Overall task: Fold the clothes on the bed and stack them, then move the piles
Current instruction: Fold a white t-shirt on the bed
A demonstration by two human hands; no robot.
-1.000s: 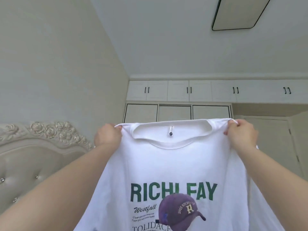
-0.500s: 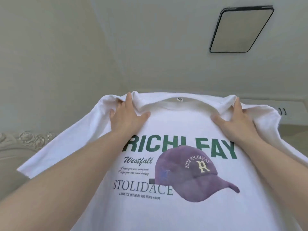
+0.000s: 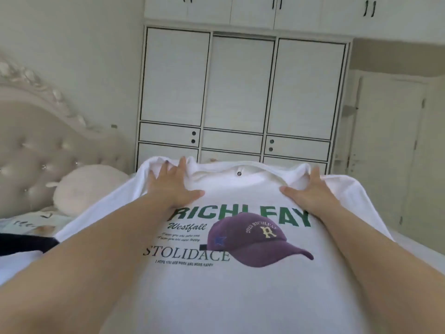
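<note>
A white T-shirt (image 3: pixel 240 290) lies spread front-up before me, printed with green "RICHLEAY" letters and a purple cap. My left hand (image 3: pixel 172 186) presses flat on its left shoulder beside the collar, fingers straight and spread. On the right shoulder my right hand (image 3: pixel 310 191) lies the same way, thumb pointing inward. Both sleeves fan outward. At the far left a dark garment (image 3: pixel 24 244) rests on the bed (image 3: pixel 29 225), partly under the shirt's sleeve.
A cream plush pillow (image 3: pixel 89 186) sits by the tufted headboard (image 3: pixel 36 153) at left. A white wardrobe (image 3: pixel 240 92) stands beyond the bed, and a door (image 3: pixel 390 153) is at the right.
The shirt was held up by its shoulders in pinching hands, then came down and forward. Now it lies spread out with both hands flat on top, and my view has tilted downward.
</note>
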